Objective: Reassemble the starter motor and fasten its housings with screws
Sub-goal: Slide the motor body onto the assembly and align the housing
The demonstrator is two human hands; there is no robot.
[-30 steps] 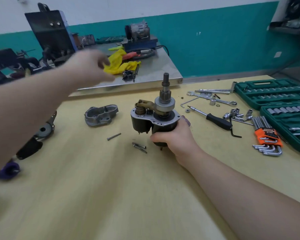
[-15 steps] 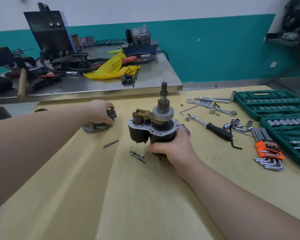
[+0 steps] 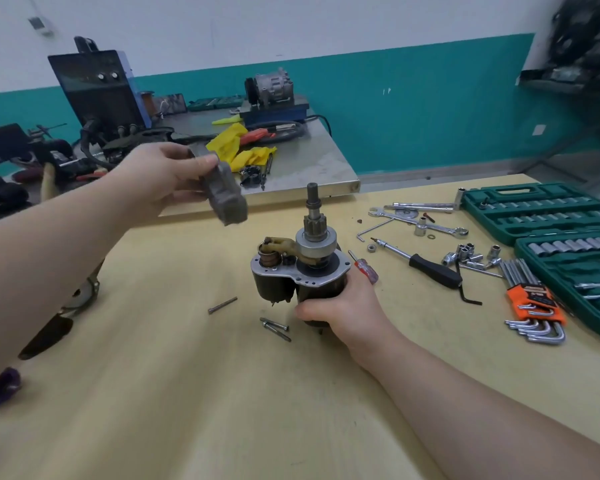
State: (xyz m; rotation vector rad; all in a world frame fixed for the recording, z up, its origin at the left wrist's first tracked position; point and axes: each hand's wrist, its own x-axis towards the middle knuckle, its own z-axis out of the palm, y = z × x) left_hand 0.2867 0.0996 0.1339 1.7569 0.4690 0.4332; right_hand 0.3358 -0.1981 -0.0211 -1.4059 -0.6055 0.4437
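Note:
The starter motor [image 3: 300, 271] stands upright on the yellow table [image 3: 222, 393], its pinion shaft pointing up and its grey flange plate bare. My right hand [image 3: 343, 306] grips its dark body from the right. My left hand [image 3: 156, 178] holds the grey cast housing [image 3: 224, 194] in the air, up and to the left of the shaft, blurred. One long screw [image 3: 222, 305] lies left of the motor. Two more screws [image 3: 275, 328] lie in front of it.
A red-handled screwdriver [image 3: 364, 270] lies just behind my right hand. Wrenches, loose sockets, a ratchet handle [image 3: 426, 266], hex keys [image 3: 534, 303] and green socket cases [image 3: 541, 209] fill the right side. Pliers [image 3: 80, 296] lie at the left. A cluttered steel bench [image 3: 309, 168] stands behind.
My left hand reached to the housing lying on the table, took hold of it and lifted it up towards the motor. My right hand kept its grip on the motor.

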